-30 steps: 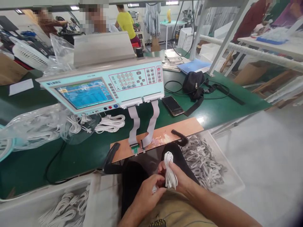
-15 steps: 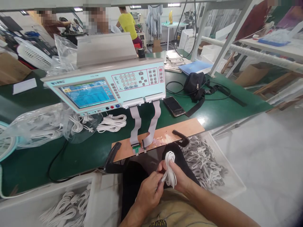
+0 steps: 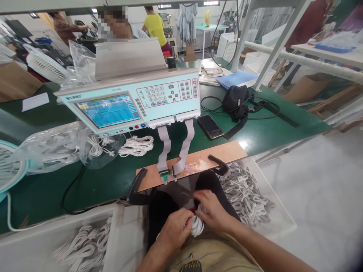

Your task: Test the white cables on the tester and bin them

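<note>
green table [image 3: 104, 189] at twelve o'clock; left hand [image 3: 176, 228] grips white cable [image 3: 197, 227], right hand [image 3: 213, 211] fingers loosely around it: arranging, apparently; next move likely needs steady hold.

Tester [image 3: 167, 111]: smooth, plastic-looking front; screen [image 3: 107, 111] glossy. Desk [image 3: 263, 132] beneath the tester: smooth, with a sheen. Board [image 3: 235, 150] in front of the tester: wood-like, with a blotchy patch. Phone [image 3: 210, 126] right of the tester: glossy, glass-like face. Pouch [image 3: 233, 101], farther right of the tester: matt cloth. Bag [image 3: 48, 145] left of the tester: clear, crinkled, shiny plastic. Cable [image 3: 197, 226] nearest the wearer, in front of the tester: smooth, plastic-looking sheath.
</note>
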`<state>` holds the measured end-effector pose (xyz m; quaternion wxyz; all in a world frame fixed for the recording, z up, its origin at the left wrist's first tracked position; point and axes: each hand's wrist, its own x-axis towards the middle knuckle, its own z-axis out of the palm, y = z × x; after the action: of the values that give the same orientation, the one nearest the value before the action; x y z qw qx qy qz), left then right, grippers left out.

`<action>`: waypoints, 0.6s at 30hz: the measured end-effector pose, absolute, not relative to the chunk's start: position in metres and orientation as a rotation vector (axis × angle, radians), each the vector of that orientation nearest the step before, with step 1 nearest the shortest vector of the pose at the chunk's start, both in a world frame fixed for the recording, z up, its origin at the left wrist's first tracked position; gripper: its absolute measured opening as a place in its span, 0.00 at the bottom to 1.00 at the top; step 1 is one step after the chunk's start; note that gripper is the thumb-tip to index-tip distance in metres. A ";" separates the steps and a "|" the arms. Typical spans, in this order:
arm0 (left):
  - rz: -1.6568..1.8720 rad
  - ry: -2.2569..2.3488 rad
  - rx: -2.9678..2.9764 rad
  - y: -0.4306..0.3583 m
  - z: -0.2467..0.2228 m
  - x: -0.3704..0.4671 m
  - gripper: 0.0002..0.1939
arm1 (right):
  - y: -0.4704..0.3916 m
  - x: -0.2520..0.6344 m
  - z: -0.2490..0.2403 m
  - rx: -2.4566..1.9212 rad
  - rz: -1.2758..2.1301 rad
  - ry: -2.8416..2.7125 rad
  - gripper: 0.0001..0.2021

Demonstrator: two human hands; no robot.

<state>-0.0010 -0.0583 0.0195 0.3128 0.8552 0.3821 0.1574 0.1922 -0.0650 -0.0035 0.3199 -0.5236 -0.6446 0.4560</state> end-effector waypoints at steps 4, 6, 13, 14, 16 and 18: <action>0.309 0.778 2.441 -0.065 0.027 -0.005 0.08 | -0.064 0.194 0.006 -0.913 1.572 -2.095 0.11; 0.343 0.676 2.585 -0.068 0.031 -0.008 0.09 | -0.061 0.193 0.004 -0.805 1.827 -1.988 0.14; 0.641 0.672 2.731 -0.063 0.032 -0.024 0.12 | -0.057 0.182 -0.012 -0.820 2.262 -1.246 0.19; 0.710 0.688 2.700 -0.062 0.030 -0.026 0.12 | -0.056 0.180 -0.013 -0.820 2.245 -1.187 0.18; 0.847 0.699 2.615 -0.059 0.026 -0.029 0.14 | -0.054 0.176 -0.014 -0.812 2.208 -1.114 0.16; 0.913 0.685 2.516 -0.057 0.025 -0.031 0.14 | -0.051 0.172 -0.014 -0.797 2.197 -1.081 0.16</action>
<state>-0.0306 -0.0574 0.0245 0.1885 0.8944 0.2435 0.3245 0.1716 -0.0511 -0.0138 0.2794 -0.2972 -0.4030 0.8193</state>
